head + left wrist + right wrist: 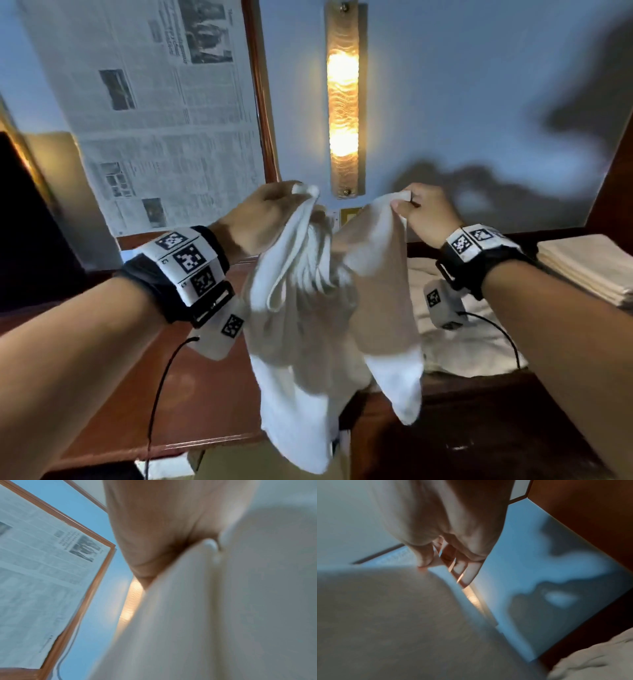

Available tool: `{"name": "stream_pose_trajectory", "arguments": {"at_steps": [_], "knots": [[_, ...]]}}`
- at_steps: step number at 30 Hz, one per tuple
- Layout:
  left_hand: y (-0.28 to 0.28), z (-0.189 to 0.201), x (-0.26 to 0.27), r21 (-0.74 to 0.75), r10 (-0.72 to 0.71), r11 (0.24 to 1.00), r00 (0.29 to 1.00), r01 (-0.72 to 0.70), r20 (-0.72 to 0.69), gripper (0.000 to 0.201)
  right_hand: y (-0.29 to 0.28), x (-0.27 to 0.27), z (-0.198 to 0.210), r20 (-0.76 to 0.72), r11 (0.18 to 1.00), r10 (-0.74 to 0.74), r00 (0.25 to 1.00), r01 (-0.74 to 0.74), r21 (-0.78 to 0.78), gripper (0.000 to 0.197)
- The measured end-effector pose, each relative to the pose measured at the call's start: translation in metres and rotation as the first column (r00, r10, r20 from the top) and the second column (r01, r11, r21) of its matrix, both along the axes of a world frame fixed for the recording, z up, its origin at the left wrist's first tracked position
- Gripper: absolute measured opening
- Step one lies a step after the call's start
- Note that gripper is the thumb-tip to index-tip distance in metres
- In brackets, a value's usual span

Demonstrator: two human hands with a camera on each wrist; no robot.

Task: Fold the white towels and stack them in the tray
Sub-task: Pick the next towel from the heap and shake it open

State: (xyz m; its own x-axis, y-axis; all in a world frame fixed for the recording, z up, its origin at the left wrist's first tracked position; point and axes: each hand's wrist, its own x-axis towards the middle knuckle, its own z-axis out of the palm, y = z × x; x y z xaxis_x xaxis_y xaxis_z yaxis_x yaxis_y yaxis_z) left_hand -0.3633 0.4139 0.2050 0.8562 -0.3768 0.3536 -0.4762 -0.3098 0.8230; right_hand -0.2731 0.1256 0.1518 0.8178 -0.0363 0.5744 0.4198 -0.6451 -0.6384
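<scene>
My left hand (265,209) and right hand (423,214) each pinch a top corner of the white towel (329,308), hanging bunched above the tabletop (205,387). Risk: fingers gripping uneven corners would skew the fold, and the trailing hem could snag the unfolded towels (469,346) beneath.

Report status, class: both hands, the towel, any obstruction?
Left hand and right hand each pinch a top corner. Towel hangs bunched, unfolded, above the counter. Folded stack far right. Nothing in the way.

Wrist views blur; the towel (329,308) hides the tabletop beneath.
</scene>
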Motion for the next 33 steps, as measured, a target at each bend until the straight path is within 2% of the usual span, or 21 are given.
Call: {"name": "stream_pose_trajectory", "arguments": {"at_steps": [2,4,5,8,12,15,17,21,25,29,31,33], "knots": [[0.042,0.004,-0.009,0.147,-0.052,0.987,0.993,0.067,-0.102,0.008,0.040,-0.009,0.021,0.044,0.997,0.057,0.997,-0.059,0.046,0.028],[0.076,0.010,-0.018,0.276,-0.092,0.953,0.988,0.125,-0.127,0.002,0.079,-0.022,0.039,0.090,0.984,0.150,0.985,-0.158,0.088,0.020],[0.093,0.013,-0.022,0.283,-0.108,0.950,0.988,0.135,-0.111,0.006,0.099,-0.031,0.048,0.112,0.974,0.196,0.974,-0.207,0.095,0.014],[0.134,0.025,-0.030,0.147,-0.142,0.980,0.989,0.137,0.028,0.014,0.154,-0.058,0.071,0.155,0.948,0.303,0.940,-0.314,0.054,0.019],[0.166,0.036,-0.024,-0.081,-0.037,0.995,0.985,0.051,0.169,0.014,0.211,-0.093,0.094,0.156,0.921,0.387,0.909,-0.390,-0.018,0.016],[0.178,0.034,-0.023,-0.117,0.016,0.993,0.966,0.015,0.257,0.016,0.242,-0.109,0.101,0.177,0.883,0.466,0.867,-0.467,-0.037,0.013],[0.181,0.033,-0.025,-0.199,0.029,0.979,0.954,0.033,0.300,0.018,0.258,-0.113,0.106,0.189,0.854,0.513,0.837,-0.519,-0.017,0.011],[0.189,0.036,-0.024,-0.324,-0.020,0.938,0.954,0.122,0.301,0.032,0.276,-0.119,0.117,0.212,0.814,0.559,0.802,-0.579,0.042,0.009],[0.198,0.038,-0.023,-0.365,-0.063,0.914,0.953,0.174,0.298,0.019,0.288,-0.121,0.123,0.219,0.827,0.550,0.806,-0.562,-0.006,0.010],[0.203,0.036,-0.019,-0.415,-0.072,0.890,0.957,0.188,0.280,0.019,0.297,-0.121,0.123,0.211,0.826,0.555,0.805,-0.564,-0.021,0.014],[0.205,0.034,-0.015,-0.459,-0.057,0.871,0.964,0.176,0.261,0.011,0.300,-0.118,0.120,0.149,0.803,0.588,0.795,-0.595,0.004,0.016],[0.206,0.032,-0.012,-0.495,-0.002,0.860,0.971,0.122,0.237,0.016,0.305,-0.112,0.114,0.037,0.771,0.635,0.772,-0.636,0.038,0.027]]}}
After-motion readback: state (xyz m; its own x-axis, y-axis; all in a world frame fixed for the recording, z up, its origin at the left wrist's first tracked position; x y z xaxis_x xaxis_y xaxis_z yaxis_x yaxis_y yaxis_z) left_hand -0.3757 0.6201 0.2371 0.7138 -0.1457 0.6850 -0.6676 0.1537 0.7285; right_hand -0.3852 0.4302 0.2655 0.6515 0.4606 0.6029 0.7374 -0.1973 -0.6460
